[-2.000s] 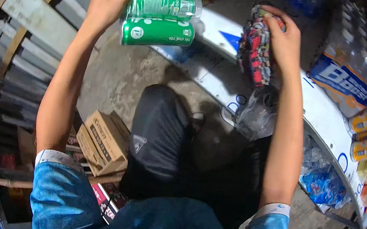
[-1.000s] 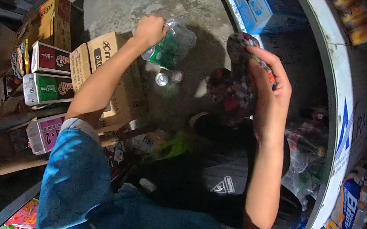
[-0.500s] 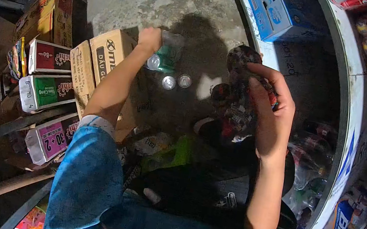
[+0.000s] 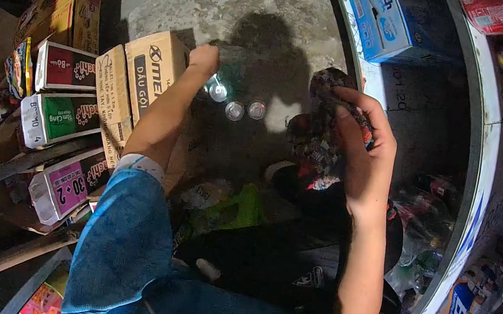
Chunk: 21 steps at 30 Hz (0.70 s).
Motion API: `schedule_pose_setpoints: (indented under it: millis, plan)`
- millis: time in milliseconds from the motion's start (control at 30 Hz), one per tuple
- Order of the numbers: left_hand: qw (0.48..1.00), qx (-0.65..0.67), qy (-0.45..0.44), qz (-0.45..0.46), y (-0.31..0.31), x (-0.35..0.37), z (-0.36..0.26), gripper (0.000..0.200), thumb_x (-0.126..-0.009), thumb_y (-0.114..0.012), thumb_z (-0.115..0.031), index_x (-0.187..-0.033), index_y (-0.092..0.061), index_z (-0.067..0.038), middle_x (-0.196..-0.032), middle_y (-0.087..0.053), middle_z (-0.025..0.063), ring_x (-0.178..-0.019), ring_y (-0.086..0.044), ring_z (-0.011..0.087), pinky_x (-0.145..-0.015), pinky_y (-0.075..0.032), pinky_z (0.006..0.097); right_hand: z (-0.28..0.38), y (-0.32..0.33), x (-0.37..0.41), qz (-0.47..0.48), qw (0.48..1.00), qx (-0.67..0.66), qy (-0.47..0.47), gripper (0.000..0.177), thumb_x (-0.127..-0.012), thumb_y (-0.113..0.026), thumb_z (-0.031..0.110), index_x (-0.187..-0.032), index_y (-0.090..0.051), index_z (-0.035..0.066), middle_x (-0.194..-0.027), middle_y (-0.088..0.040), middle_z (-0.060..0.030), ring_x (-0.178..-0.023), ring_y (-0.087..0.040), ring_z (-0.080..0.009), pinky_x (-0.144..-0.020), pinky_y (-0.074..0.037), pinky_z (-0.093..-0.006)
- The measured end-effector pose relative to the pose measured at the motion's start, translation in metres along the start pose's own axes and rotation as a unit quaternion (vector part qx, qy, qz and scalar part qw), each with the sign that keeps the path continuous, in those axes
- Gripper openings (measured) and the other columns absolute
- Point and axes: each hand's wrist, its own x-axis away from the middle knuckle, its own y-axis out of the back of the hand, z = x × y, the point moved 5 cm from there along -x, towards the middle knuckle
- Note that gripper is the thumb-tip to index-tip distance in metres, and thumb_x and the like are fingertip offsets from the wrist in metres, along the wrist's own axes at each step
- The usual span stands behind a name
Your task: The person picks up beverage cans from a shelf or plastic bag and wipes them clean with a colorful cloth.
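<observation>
My left hand (image 4: pixel 205 58) is closed in a fist beside a green can (image 4: pixel 230 78), at what looks like clear plastic wrap; the fingers' inner side is hidden. Below it the silver top of a can (image 4: pixel 218 92) catches the light. Two more silver can tops, one on the left (image 4: pixel 234 111) and one on the right (image 4: pixel 256 111), show on the shaded floor. On the other side, my right hand (image 4: pixel 371 148) is curled, thumb against fingers, around a crumpled dark cloth (image 4: pixel 324 146) with a small red and white pattern, which hangs down.
At the left stand a cardboard carton (image 4: pixel 158 70) and several noodle boxes (image 4: pixel 63 117). A bright green bag (image 4: pixel 236 208) lies low in the middle. A white-edged shelf (image 4: pixel 485 165) curves along the right, with a blue box (image 4: pixel 383 22) on it and bottles (image 4: pixel 418 220) below.
The view has shifted slightly. The green can by my left hand has tilted so its silver top faces me more. My right hand with the cloth has moved a little to the left.
</observation>
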Motion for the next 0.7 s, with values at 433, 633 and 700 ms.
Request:
schedule_pose_setpoints:
  millis: [433, 633, 700]
  plan:
    - [0.998, -0.054, -0.005, 0.026, -0.046, -0.080, -0.020, 0.039, -0.102, -0.059, -0.024, -0.138, -0.063, -0.010, -0.129, -0.073, 0.0151, -0.119, -0.071, 0.0316, -0.095, -0.057, 0.0448, -0.011, 0.015, -0.007, -0.038, 0.998, 0.001, 0.044, 0.026, -0.098, -0.069, 0.010, -0.123, -0.067, 0.006, -0.111, -0.074, -0.0140, -0.097, -0.068, -0.0188, -0.088, -0.054, -0.0351]
    - [0.993, -0.049, 0.063, 0.087, 0.002, -0.047, -0.038, 0.039, -0.100, -0.064, -0.038, -0.123, -0.073, -0.007, -0.121, -0.075, 0.0150, -0.110, -0.074, 0.0316, -0.089, -0.060, 0.0428, -0.014, 0.026, -0.005, -0.046, 0.998, 0.006, 0.052, 0.025, -0.101, -0.067, 0.012, -0.124, -0.067, 0.003, -0.119, -0.071, -0.0121, -0.108, -0.066, -0.0175, -0.095, -0.051, -0.0347]
    - [0.993, -0.019, 0.092, 0.075, 0.013, -0.033, -0.038, 0.057, -0.097, -0.064, -0.055, -0.121, -0.074, -0.004, -0.124, -0.074, 0.0164, -0.114, -0.072, 0.0345, -0.091, -0.060, 0.0449, -0.013, 0.027, -0.004, -0.042, 0.998, -0.030, 0.047, 0.025, -0.101, -0.067, 0.012, -0.125, -0.066, 0.003, -0.119, -0.071, -0.0130, -0.110, -0.065, -0.0185, -0.096, -0.051, -0.0351]
